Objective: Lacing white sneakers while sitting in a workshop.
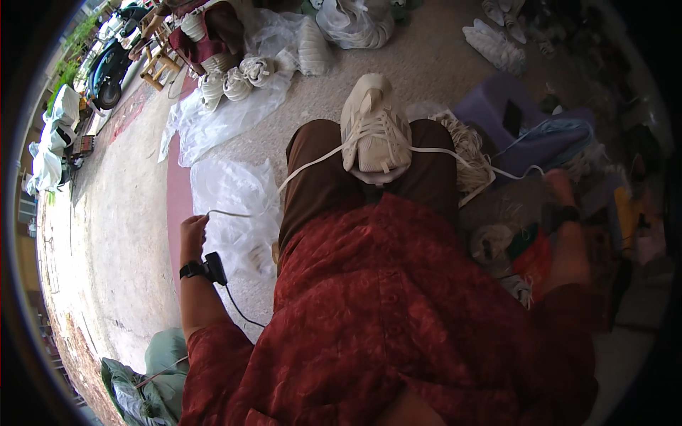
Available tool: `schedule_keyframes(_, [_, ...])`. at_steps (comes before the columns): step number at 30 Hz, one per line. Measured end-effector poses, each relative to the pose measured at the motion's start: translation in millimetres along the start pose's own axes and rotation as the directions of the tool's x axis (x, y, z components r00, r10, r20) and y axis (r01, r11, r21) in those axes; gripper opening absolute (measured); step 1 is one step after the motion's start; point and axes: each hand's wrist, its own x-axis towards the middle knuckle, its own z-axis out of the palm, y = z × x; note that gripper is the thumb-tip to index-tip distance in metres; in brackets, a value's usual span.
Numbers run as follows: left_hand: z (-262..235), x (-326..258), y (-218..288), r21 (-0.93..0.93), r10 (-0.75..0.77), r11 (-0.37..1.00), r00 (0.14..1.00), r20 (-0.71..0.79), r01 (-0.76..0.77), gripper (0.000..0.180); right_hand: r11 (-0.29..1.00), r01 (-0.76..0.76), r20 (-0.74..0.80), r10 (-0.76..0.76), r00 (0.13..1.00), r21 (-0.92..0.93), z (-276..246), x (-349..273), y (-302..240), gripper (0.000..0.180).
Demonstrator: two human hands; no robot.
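Note:
A beige lace-up shoe (375,135) rests between my knees, on my brown trousers. Its shoelace (312,162) is threaded across the top, and the two ends run out to opposite sides. At the far left, my left hand (193,234) is closed on one end, held low beside my thigh. My right hand (560,186), out to the right and slightly blurred, grips the other end. Both lengths stretch away from the shoe, the right one sagging a little. A black band with a small device (206,268) and a cable sits on my left wrist.
Clear plastic sheeting (231,206) lies left of my legs. Beyond it, a person sits among several pale shoes (238,84). To my right are a bundle of loose laces (465,145) and a purple plastic stool or bin (494,110). A scooter (110,71) stands far left.

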Motion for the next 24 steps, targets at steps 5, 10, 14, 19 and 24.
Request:
schedule_keyframes(5, [167.8, -65.7, 115.1, -0.308, 0.244, 0.951, 0.652, 0.718, -0.017, 0.011, 0.711, -0.311, 0.651, -0.266, 0.711, 0.63, 108.7, 10.2, -332.7, 0.008])
schedule_keyframes(10, [237.5, -48.7, 165.0, -0.196, 0.26, 0.959, 0.355, 0.898, -0.205, 0.009, 0.659, 0.119, 0.307, -0.493, 0.814, 0.742, 170.3, 27.1, -421.2, 0.006])
schedule_keyframes(14, [269.9, -39.4, 166.7, -0.445, 0.46, 0.88, 0.528, 0.714, -0.164, 0.007, 0.404, 0.205, -0.033, -0.393, 0.919, 0.891, 206.6, 37.9, -427.8, 0.013])
schedule_keyframes(19, [275.2, -41.6, 152.9, -0.608, 0.632, 0.753, 0.532, 0.563, -0.252, 0.002, 0.676, 0.387, -0.19, -0.35, 0.917, 0.627, 202.9, 27.1, -427.3, 0.014])
schedule_keyframes(24, [274.7, -41.7, 149.9, -0.556, 0.628, 0.771, 0.52, 0.579, -0.311, 0.001, 0.8, 0.252, 0.03, -0.318, 0.947, 0.545, 205.4, 14.0, -434.9, 0.008])
